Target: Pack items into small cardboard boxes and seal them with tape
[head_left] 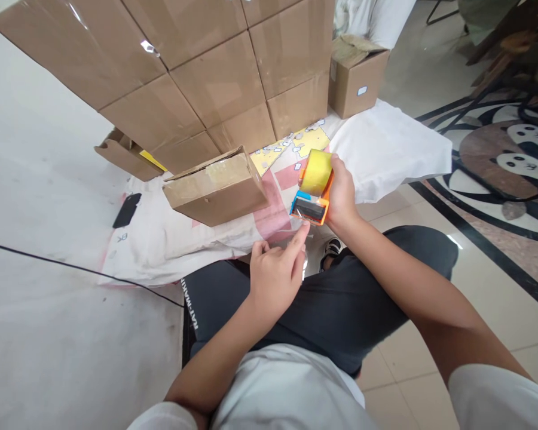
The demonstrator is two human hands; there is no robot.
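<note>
My right hand [342, 190] is closed around an orange and blue tape dispenser [324, 209] carrying a wide yellow-looking roll of tape [317, 171]. The dispenser's dark roller and cutting edge face toward me. Just below it is my left hand [275, 272], its index finger stretched out to the dispenser's front edge and the other fingers partly curled. Something shiny shows beside that hand's thumb, too small to make out. A flat cardboard box [215, 191] stands on its side on the cloth-covered surface [161, 257], left of the dispenser.
Behind stands a tall stack of taped cardboard boxes [217, 77]. An open carton [128, 154] leans by the wall, with a black phone-like object [127, 210] near it. Another box [357, 77] sits at the back right. A dark cable [80, 272] crosses at left.
</note>
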